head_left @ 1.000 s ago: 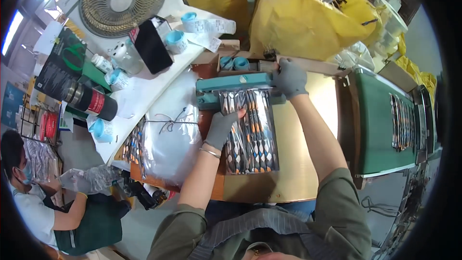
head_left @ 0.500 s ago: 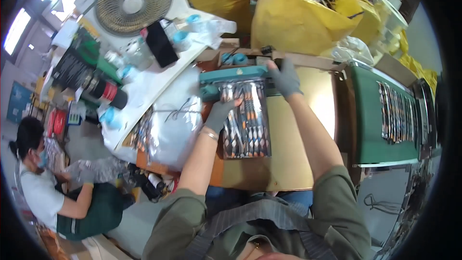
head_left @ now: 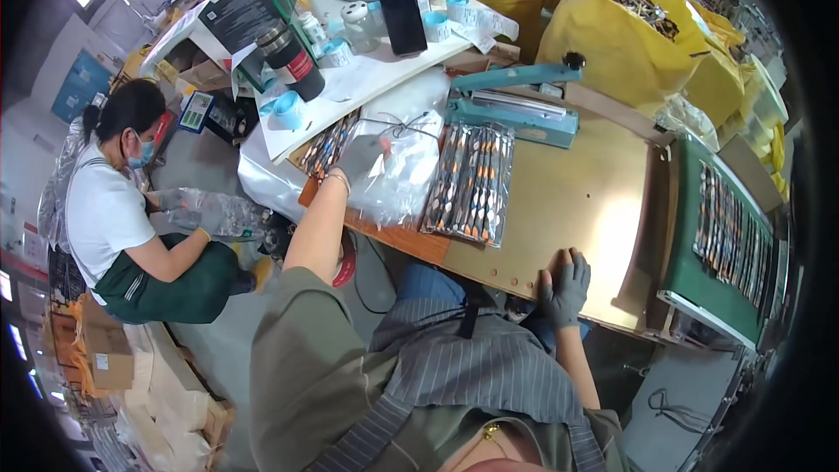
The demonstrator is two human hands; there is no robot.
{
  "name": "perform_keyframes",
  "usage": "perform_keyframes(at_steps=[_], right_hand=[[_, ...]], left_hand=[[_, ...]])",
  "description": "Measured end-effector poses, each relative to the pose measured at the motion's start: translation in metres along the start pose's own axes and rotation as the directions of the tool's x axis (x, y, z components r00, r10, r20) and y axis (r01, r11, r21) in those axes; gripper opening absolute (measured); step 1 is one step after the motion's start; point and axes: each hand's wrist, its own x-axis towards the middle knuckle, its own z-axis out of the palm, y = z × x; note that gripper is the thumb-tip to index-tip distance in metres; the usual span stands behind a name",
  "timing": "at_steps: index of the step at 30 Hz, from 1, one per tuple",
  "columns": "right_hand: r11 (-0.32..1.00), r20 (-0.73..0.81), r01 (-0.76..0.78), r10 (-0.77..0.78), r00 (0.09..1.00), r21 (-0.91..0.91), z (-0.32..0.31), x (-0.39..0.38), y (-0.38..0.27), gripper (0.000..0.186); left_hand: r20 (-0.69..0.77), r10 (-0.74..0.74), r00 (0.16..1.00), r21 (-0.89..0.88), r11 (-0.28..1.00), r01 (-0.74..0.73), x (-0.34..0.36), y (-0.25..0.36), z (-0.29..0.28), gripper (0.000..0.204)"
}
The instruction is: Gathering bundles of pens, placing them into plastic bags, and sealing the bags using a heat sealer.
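Observation:
My left hand point(head_left: 361, 158), in a grey glove with a bare fingertip showing, lies on a stack of clear plastic bags point(head_left: 404, 114) bound with a dark cord. Its fingers look loosely extended, though slightly blurred. At the board's near edge rests my right hand point(head_left: 566, 288), also gloved, its fingers stretched out and holding nothing. Between them a clear packet of patterned, pen-like sticks point(head_left: 470, 183) lies in front of a teal bag sealer point(head_left: 524, 122). The sealer's arm point(head_left: 516, 76) is raised, and the packet's far end is close to its base.
More sticks point(head_left: 325, 147) lie left of the bags. A white side table point(head_left: 371, 74) carries a phone point(head_left: 402, 21), a thermos point(head_left: 291, 61) and tape rolls. Rows of sticks point(head_left: 734, 232) cover a green surface at right. Another person point(head_left: 140, 227) sits at left, handling clear plastic.
My right hand has left the sealer's arm and come down to the near edge; the arm has risen. My left hand has let go of the packet and moved left onto the bags. The view has shifted.

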Motion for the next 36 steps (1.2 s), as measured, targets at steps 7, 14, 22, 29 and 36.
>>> perform_keyframes(at_steps=[7, 14, 22, 29, 36], right_hand=[[0.474, 0.5, -0.57, 0.279, 0.82, 0.671, -0.038, 0.037, -0.038, 0.037], [0.188, 0.388, -0.421, 0.187, 0.903, 0.888, -0.056, 0.065, -0.113, 0.019], [0.335, -0.014, -0.127, 0.387, 0.922, 0.934, -0.039, 0.06, -0.057, 0.021], [0.363, 0.341, -0.38, 0.17, 0.925, 0.851, -0.028, 0.087, -0.031, 0.012], [0.944, 0.102, -0.084, 0.054, 0.993, 0.32, -0.002, 0.028, -0.003, 0.068]], left_hand=[[-0.201, 0.314, 0.928, -0.505, 0.778, -0.373, -0.096, 0.118, 0.078, 0.023], [-0.333, 0.485, 0.808, -0.108, 0.832, -0.544, -0.147, 0.124, 0.197, 0.021], [-0.05, 0.086, 0.995, -0.624, 0.775, -0.098, -0.132, 0.113, 0.18, 0.036], [0.452, 0.592, 0.667, -0.871, 0.455, 0.186, -0.161, 0.16, 0.157, 0.046], [0.061, 0.381, 0.922, -0.995, 0.101, 0.024, -0.135, 0.169, 0.14, 0.036]])
